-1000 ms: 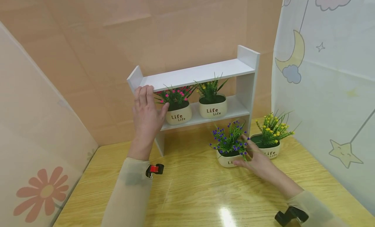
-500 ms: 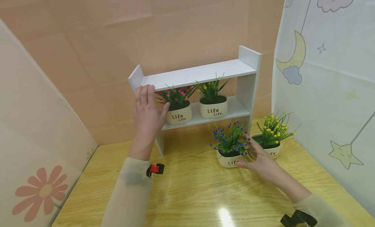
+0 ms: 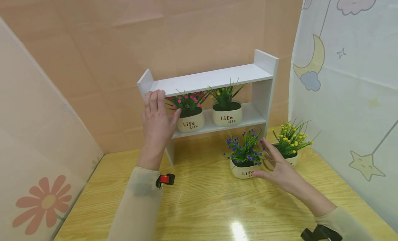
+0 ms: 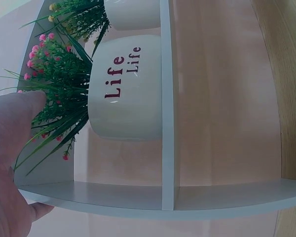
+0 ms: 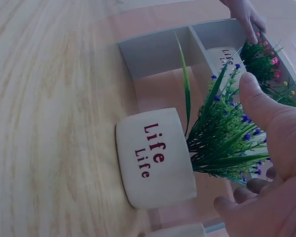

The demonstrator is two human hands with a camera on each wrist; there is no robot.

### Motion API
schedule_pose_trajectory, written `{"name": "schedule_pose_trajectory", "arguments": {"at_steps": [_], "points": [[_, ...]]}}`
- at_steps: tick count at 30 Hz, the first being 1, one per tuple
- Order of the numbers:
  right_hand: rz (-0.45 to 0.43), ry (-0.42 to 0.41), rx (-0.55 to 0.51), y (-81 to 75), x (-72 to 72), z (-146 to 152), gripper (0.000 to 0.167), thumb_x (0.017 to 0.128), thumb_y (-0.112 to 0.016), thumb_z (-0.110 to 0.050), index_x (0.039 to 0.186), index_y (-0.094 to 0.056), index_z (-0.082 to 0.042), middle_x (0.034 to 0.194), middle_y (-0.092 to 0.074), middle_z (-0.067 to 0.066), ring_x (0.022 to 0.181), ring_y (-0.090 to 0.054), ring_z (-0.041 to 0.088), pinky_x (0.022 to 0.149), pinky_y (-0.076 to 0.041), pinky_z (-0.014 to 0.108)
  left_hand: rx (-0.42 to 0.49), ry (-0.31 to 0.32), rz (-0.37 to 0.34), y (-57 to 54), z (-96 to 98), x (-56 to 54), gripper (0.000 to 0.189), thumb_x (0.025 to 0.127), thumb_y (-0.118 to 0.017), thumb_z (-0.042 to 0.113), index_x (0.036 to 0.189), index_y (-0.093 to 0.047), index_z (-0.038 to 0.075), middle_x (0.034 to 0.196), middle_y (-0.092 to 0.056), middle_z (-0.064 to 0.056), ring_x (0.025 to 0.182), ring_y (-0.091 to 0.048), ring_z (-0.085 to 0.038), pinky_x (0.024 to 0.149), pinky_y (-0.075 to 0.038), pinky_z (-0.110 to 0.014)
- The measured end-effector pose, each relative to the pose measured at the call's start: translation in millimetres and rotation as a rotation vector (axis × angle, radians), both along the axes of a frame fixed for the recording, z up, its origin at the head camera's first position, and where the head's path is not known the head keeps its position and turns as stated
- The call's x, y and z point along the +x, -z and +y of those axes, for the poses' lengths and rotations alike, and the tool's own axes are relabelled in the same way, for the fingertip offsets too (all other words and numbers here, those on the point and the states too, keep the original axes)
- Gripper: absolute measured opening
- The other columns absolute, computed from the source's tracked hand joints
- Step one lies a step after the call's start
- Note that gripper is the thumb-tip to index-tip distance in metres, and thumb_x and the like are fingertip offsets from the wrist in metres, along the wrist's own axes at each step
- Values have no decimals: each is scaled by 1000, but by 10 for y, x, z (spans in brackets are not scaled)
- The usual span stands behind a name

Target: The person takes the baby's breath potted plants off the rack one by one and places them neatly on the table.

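Observation:
My left hand [image 3: 158,125] holds the upper left corner of a small white two-tier shelf [image 3: 211,76]. In the left wrist view, the thumb is inside the side panel and a fingertip shows outside it. Beside that hand, a cream pot of pink flowers [image 3: 190,123] stands on the middle board. My right hand [image 3: 284,173] is spread beside a cream pot of purple flowers [image 3: 244,171], which stands upright on the table in front of the shelf's lower right. The right wrist view shows the thumb and fingers apart, not wrapped round that pot [image 5: 155,160].
A second pot with yellow flowers [image 3: 227,117] sits on the middle board, right of the pink one. Another yellow-flowered pot [image 3: 292,159] stands on the wooden table [image 3: 199,206], right of the shelf. Cloth backdrops [image 3: 199,30] enclose the back and sides.
My right hand has drawn back to the right from the purple-flowered pot, with its fingers opening wider. The pot stays in place, and my left hand keeps its hold on the shelf.

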State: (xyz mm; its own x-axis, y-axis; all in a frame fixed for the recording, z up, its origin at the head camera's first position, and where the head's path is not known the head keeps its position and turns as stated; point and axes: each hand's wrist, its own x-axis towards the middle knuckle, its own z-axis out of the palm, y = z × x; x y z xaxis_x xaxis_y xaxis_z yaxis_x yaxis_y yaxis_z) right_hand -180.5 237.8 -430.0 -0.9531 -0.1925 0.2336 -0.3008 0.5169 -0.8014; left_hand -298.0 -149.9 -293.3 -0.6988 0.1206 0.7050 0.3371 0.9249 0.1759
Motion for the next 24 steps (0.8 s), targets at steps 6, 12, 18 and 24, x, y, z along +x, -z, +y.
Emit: {"name": "schedule_pose_trajectory", "arguments": {"at_steps": [6, 12, 18, 24], "points": [[58, -37, -18, -100, 9, 16, 126, 91, -93, -17, 179, -2, -15, 177, -20, 30, 149, -38, 63, 119, -41, 63, -3, -8, 0, 5, 3, 2, 82, 108, -72, 44, 165, -27, 8, 169, -28, -11, 163, -15, -33, 105, -49, -65], [61, -67, -41, -238, 6, 40, 128, 90, -92, -11, 179, 0, -21, 180, -13, 25, 154, -29, 65, 120, -41, 56, 2, -5, 5, 10, 9, -5, 82, 108, -73, 44, 165, -27, 7, 169, -28, -11, 164, -15, -33, 108, -47, -65], [80, -68, -28, -393, 2, 50, 124, 94, -90, -11, 179, 0, -23, 183, -6, 21, 154, -27, 66, 111, -40, 77, 1, -4, 17, 17, 6, -14, 82, 107, -73, 44, 165, -28, 8, 168, -28, -11, 164, -15, -33, 107, -47, -65], [96, -75, -19, -557, -28, 57, 122, 94, -90, -13, 179, -3, -25, 184, -3, 16, 156, -23, 65, 113, -34, 82, 2, -8, 15, 20, 5, -18, 82, 107, -73, 44, 165, -28, 8, 168, -28, -11, 164, -15, -33, 107, -47, -65]]}}
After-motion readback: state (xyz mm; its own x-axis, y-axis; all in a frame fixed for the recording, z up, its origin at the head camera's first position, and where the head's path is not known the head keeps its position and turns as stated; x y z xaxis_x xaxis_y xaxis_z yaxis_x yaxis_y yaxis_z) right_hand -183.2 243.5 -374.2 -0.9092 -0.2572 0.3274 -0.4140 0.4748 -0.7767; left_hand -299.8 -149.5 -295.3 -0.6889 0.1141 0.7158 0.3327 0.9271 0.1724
